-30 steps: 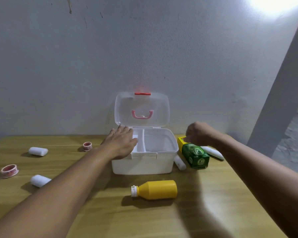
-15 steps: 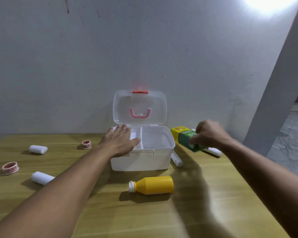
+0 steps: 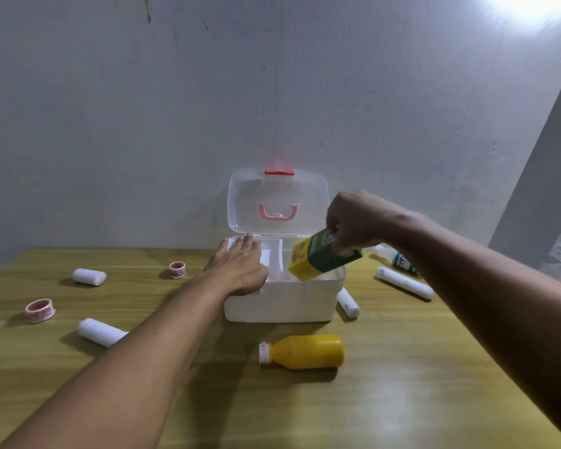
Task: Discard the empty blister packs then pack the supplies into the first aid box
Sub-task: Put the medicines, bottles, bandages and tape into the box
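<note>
A white first aid box [image 3: 280, 304] stands open on the wooden table, its clear lid [image 3: 277, 202] upright with a pink handle. My left hand [image 3: 240, 268] lies flat on the box's left rim, fingers spread. My right hand [image 3: 353, 223] grips a green and yellow carton [image 3: 319, 257], tilted yellow end down over the box's right compartment. A yellow bottle [image 3: 305, 351] lies on its side in front of the box.
White gauze rolls lie at the left [image 3: 89, 276], front left [image 3: 99, 332] and right [image 3: 404, 282], with a small one [image 3: 348, 303] against the box. Two pink tape rolls [image 3: 40, 310] [image 3: 177, 269] sit at the left. A small white bottle [image 3: 397, 257] lies at the right. The wall stands close behind.
My right hand has lifted the green and yellow carton off the table and carried it left, over the box's right compartment. My left hand stays on the box's rim.
</note>
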Available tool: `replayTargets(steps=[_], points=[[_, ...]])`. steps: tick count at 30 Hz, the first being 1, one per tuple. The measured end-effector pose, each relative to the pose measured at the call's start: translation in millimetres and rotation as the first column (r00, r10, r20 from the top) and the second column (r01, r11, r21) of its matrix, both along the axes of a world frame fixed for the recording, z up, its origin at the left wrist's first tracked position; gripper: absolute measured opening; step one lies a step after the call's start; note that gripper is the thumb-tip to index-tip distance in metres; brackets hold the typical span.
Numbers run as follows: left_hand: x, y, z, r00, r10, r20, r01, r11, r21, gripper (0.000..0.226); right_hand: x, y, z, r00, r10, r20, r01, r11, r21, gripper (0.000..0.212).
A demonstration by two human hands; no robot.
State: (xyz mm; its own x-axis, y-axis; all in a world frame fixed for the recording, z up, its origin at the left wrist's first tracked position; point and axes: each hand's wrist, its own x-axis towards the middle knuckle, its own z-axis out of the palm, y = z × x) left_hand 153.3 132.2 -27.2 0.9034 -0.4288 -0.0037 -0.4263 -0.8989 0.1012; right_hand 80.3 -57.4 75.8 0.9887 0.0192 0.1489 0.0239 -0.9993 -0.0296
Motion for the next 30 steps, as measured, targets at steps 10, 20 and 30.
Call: replayTargets(steps=[10,20,30], points=[[-2,0,-1,1.000,-0.012,0.018,0.012,1.000,0.012,0.067,45,19,-50,0.973,0.113,-0.202,-0.102,0.993,0.060,0.037],[-2,1,-2,1.000,-0.024,0.016,0.024,1.000,0.001,0.066,65,13,-83,0.983,0.058,-0.172,-0.032,0.989,0.148,0.030],[-2,0,-3,0.999,-0.021,0.027,0.021,1.000,0.012,0.065,62,19,-81,0.981,0.077,-0.177,-0.018,0.951,0.310,0.037]])
